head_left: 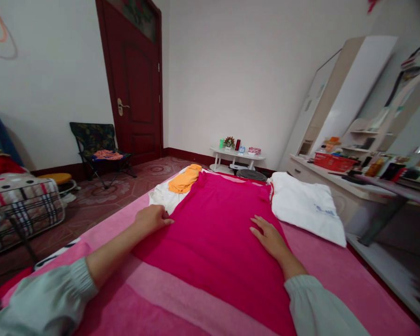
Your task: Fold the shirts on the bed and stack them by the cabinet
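A bright magenta garment lies spread flat on a pink bed cover. My left hand rests at the garment's left edge with its fingers curled onto the cloth; whether it grips the edge I cannot make out. My right hand lies flat on the garment's right side, fingers stretched out and holding nothing. An orange cloth sits on a white garment past the left hand. A folded white garment lies to the right of the magenta one.
A folding chair with clothes stands by a dark red door. A small white table with small items is against the far wall. A dresser with a red basket runs along the right. A checked bundle sits left.
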The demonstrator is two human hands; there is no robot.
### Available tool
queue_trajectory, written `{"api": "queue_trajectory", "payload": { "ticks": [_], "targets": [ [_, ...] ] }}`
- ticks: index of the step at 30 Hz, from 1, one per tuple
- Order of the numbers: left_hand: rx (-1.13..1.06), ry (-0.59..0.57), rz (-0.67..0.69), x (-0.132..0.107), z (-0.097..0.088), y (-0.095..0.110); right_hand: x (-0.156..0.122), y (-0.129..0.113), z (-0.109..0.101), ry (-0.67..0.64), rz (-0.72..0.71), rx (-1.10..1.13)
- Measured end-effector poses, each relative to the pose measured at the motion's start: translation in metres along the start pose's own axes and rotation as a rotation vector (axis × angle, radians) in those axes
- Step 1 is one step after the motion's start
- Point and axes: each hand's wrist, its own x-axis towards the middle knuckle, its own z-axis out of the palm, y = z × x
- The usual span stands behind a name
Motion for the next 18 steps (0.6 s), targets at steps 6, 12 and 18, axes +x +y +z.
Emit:
{"api": "queue_trajectory", "payload": {
  "ticks": [6,12,18],
  "targets": [
    [-0.218,-0.221,0.126,-0.007,-0.012,-0.014,0.002,0.003,0.004,0.040,-0.001,0.011],
    [-0.359,-0.131,0.266,-0.003,-0.066,0.047,0.000,-0.005,-0.002,0.022,0.011,-0.005],
    [-0.499,-0.124,0.570,-0.014,-0.061,0.151,-0.002,-0.008,-0.004,0.026,0.011,0.024]
  ]
}}
